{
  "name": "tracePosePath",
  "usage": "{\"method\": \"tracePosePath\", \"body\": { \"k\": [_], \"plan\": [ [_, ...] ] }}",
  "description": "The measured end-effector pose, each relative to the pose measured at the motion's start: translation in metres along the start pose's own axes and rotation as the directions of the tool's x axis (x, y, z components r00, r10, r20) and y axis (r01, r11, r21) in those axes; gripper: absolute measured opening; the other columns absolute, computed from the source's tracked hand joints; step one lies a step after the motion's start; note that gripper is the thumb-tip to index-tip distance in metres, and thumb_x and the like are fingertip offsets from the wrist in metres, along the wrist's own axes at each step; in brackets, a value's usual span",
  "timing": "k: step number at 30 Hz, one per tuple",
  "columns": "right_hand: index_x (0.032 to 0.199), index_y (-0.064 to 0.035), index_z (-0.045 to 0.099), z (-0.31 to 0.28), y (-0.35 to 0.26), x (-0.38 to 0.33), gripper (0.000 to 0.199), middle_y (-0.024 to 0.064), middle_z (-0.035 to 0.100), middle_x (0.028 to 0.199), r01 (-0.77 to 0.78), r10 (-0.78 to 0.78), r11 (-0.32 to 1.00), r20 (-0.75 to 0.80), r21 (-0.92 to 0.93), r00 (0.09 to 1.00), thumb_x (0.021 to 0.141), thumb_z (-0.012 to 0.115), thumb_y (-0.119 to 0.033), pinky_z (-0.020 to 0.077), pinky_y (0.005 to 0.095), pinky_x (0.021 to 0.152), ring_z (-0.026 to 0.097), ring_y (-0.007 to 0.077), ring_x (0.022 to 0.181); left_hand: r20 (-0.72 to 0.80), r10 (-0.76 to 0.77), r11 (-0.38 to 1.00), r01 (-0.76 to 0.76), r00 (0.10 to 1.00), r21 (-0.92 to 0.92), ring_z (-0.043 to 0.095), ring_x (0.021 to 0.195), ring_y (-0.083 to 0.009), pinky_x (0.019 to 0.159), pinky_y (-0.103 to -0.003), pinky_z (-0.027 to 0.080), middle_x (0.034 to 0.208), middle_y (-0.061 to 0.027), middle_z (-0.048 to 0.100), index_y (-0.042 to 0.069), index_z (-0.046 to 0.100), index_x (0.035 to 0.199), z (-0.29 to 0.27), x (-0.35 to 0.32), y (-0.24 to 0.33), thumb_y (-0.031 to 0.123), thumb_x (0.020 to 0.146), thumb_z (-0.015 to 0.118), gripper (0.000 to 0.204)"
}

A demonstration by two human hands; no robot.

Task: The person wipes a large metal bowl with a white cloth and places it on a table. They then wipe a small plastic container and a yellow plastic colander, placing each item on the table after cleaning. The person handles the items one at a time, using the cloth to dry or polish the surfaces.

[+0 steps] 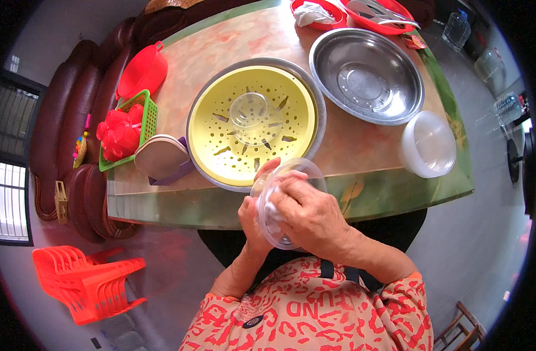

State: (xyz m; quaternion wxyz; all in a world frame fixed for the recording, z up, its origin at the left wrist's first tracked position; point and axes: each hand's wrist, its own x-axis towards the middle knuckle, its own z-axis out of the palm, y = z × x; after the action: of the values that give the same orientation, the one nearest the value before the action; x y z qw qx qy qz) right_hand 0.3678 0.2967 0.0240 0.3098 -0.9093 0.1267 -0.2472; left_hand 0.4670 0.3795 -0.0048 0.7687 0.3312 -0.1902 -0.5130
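Observation:
Over the table's near edge, my left hand [254,225] grips a clear plastic bowl [315,171], its fingers around the outside and the bowl tilted on its side. My right hand [312,213] reaches into the bowl with curled fingers, pressing a white cloth-like wad [272,209] against the inside; the fingers cover much of it. Just beyond both hands, a yellow colander [212,105] sits in a steel basin [319,111]. Another clear plastic bowl [248,111] lies inside the colander. To the right stand nested clear plastic bowls [429,144].
An empty steel basin [367,76] stands at the far right, before red basins [332,23] holding a white cloth and utensils. Left are a green basket [153,117] of red cups, a red colander [142,70] and a purple holder [173,174] with pale lids. Red stacked chairs [86,281] stand below.

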Motion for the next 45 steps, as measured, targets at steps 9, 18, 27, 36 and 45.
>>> {"method": "tracePosePath", "body": {
  "k": [9,18,27,36,45],
  "plan": [
    [0.087,0.0042,0.062,-0.008,-0.007,-0.009,0.025,0.0138,0.060,0.089,0.052,-0.017,0.966,0.139,-0.253,0.990,0.069,0.061,-0.012,0.0534,0.0337,0.063,0.060,0.0263,0.085,0.079,0.054,0.980,-0.068,0.995,0.187,0.049,0.115,-0.0287,0.101,-0.040,0.036,0.124,-0.0208,0.048,0.002,0.024,0.138,-0.004,-0.002,0.000,0.061,0.085,0.040,0.081],
    [0.104,-0.0037,0.056,-0.005,-0.009,-0.027,0.032,0.0138,0.057,0.087,0.093,-0.132,0.892,0.057,0.443,0.990,0.073,0.063,-0.009,0.0508,0.0422,0.067,0.060,0.0312,0.082,0.141,0.001,0.999,-0.005,0.990,0.034,0.058,0.091,-0.0308,0.083,-0.043,0.047,0.117,-0.0245,0.051,0.004,0.028,0.136,-0.002,-0.009,-0.003,0.058,0.084,0.042,0.076],
    [0.082,-0.0007,0.064,-0.031,-0.009,-0.035,0.018,0.0071,0.053,0.086,0.217,-0.186,0.876,0.114,-0.431,0.976,0.072,0.059,-0.015,0.0436,0.0322,0.061,0.054,0.0211,0.091,0.017,-0.075,0.995,0.074,0.997,0.063,0.047,0.118,-0.0310,0.098,-0.042,0.040,0.130,-0.0174,0.046,0.006,0.034,0.137,0.003,-0.027,0.001,0.050,0.087,0.042,0.067],
    [0.093,-0.0033,0.063,-0.030,-0.006,-0.046,0.024,0.0114,0.057,0.091,0.145,-0.161,0.985,0.219,0.088,0.962,0.070,0.064,-0.010,0.0509,0.0394,0.065,0.060,0.0286,0.084,0.070,-0.108,0.990,0.102,0.992,0.093,0.058,0.099,-0.0333,0.087,-0.043,0.048,0.115,-0.0246,0.052,0.005,0.033,0.135,0.007,-0.018,-0.001,0.051,0.086,0.042,0.068],
    [0.097,-0.0024,0.059,-0.032,-0.014,-0.054,0.030,0.0050,0.053,0.084,0.319,-0.321,0.938,0.013,-0.131,0.947,0.071,0.067,-0.015,0.0469,0.0305,0.059,0.056,0.0194,0.077,0.070,-0.115,0.993,0.115,0.991,-0.007,0.059,0.093,-0.0384,0.082,-0.048,0.049,0.117,-0.0302,0.050,0.008,0.035,0.138,0.005,-0.018,0.005,0.059,0.088,0.030,0.072]
  ]
}}
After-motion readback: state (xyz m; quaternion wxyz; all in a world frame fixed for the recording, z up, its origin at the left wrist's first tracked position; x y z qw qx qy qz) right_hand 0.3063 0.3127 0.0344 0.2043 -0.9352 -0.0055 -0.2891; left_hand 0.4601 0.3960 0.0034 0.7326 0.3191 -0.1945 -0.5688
